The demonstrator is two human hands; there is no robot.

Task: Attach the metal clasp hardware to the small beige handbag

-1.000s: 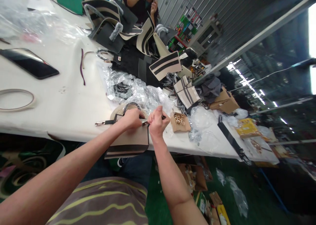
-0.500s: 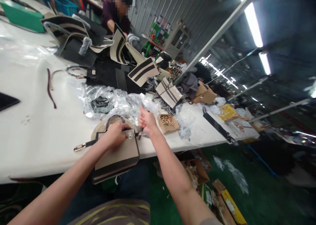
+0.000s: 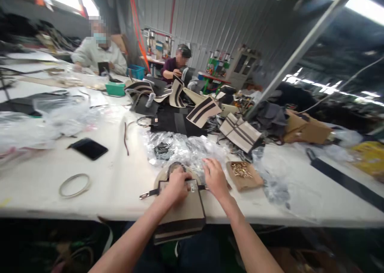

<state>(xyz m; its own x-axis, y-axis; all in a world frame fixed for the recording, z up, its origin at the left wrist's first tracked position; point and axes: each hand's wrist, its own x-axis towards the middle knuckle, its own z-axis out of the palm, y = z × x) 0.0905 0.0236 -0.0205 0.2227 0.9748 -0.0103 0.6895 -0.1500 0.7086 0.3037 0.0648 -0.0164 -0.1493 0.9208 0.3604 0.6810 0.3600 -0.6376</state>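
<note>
A beige bag with dark edges (image 3: 183,212) lies at the table's front edge, partly over it. My left hand (image 3: 179,184) grips the bag's top edge, its fingers bent over the opening. A short dark strap with a metal clasp (image 3: 145,195) sticks out at the bag's left side. Just right of the bag, my right hand (image 3: 215,176) is raised with its fingers apart and nothing visible in them. Behind the bag is a round beige piece (image 3: 158,178). To the right of my right hand stands a cardboard tray of small gold-coloured metal parts (image 3: 242,172).
Crumpled clear plastic (image 3: 192,149) lies beyond my hands, before a black bag (image 3: 168,121) and striped pieces (image 3: 204,111). On the left are a phone-like black object (image 3: 89,148) and a coiled ring (image 3: 74,185). Two people work across the table.
The view has swung left, bringing a second person into sight. My right hand's fingers have opened from a closed grasp. My left hand stays on the bag.
</note>
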